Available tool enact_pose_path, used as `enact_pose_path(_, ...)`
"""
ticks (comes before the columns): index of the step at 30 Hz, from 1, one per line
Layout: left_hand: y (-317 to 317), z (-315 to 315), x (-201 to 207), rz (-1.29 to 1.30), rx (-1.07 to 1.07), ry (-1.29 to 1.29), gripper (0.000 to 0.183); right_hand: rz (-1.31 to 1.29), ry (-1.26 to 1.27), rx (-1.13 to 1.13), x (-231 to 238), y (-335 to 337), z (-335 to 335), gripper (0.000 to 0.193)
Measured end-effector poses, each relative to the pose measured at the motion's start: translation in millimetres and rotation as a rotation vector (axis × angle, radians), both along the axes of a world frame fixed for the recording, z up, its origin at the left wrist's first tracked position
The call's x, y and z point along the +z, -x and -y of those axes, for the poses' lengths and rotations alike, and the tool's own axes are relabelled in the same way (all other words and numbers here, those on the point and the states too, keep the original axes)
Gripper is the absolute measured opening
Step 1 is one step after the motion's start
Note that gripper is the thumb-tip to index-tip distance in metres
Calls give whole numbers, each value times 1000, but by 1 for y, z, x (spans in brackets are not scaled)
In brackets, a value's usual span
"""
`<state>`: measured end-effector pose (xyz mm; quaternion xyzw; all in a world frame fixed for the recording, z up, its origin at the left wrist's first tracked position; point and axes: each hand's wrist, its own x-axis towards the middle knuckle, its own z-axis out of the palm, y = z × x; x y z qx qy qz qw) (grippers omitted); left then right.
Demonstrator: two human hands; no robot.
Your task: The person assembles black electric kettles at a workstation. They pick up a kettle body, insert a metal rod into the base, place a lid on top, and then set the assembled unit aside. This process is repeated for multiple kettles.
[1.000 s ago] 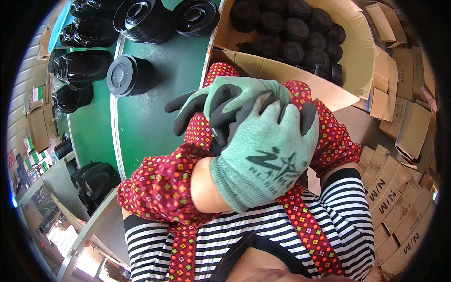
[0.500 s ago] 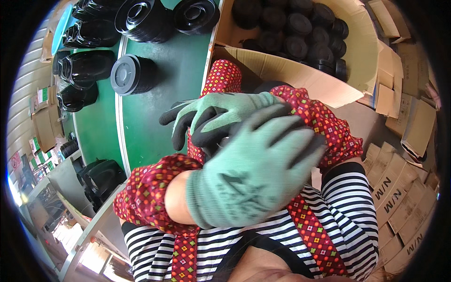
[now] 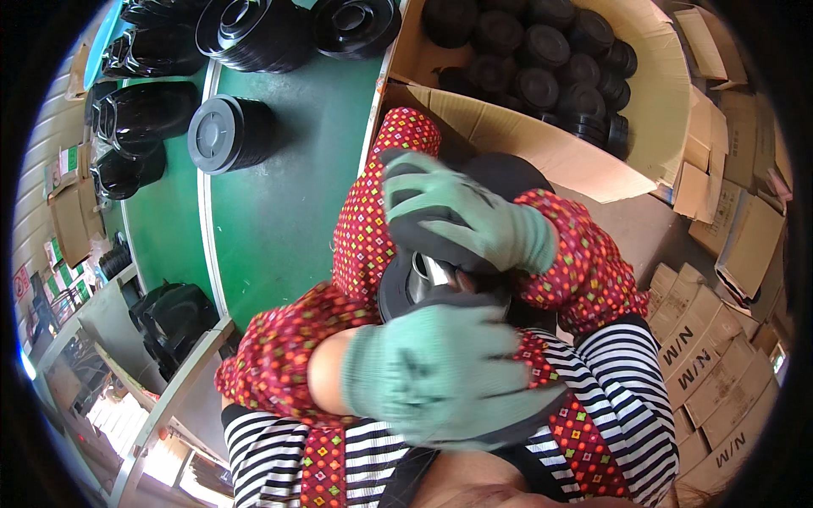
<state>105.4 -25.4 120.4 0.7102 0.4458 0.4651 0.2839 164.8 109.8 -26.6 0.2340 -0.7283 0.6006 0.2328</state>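
Both my hands wear pale green gloves with black-coated fingers and palms. My left hand, blurred by motion, is palm down in front of my chest with its fingers stretched out to the right. Farther from me, my right hand has curled fingers; whatever lies inside them is hidden. Between the hands, at my lap, is a black round part with a shiny metal ring in its middle. The gloves cover much of it, and I cannot tell whether either touches it.
At the left runs a green worktable with a white strip. On it stand a stack of black discs, larger black round parts and glossy black housings. A cardboard box at the far right holds several black round pieces. Flattened cartons lie right.
My hands have drawn apart: the right one moved away from me and to the right, the left one closer to my chest. The round part with the metal ring now shows between them.
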Motion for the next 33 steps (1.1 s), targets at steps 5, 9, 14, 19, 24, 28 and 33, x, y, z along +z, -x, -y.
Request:
enact_pose_path(5, 28, 46, -11, 447, -12, 13, 43, 308, -397, 73, 59, 3, -37, 55)
enact_pose_path(9, 26, 41, 5, 488, 204, 189, 41, 307, -441, 235, 50, 17, -46, 73)
enact_pose_path(14, 18, 2, 59, 203, 506, 443, 58, 362, -353, 161, 40, 6, -48, 63)
enact_pose_path(19, -25, -11, 47, -663, 490, 658, 81, 259, -297, 55, 41, -4, -34, 58)
enact_pose_path(24, -11, 10, 32, -703, 616, 854, 80, 192, -282, -169, 22, -3, -4, 53)
enact_pose_path(28, 1, 13, 44, -408, 651, 1149, 75, 384, -420, -161, 43, -5, 6, 57)
enact_pose_path(33, 13, 22, 34, -378, 592, 1186, 61, 476, -556, -273, 57, -16, 6, 64)
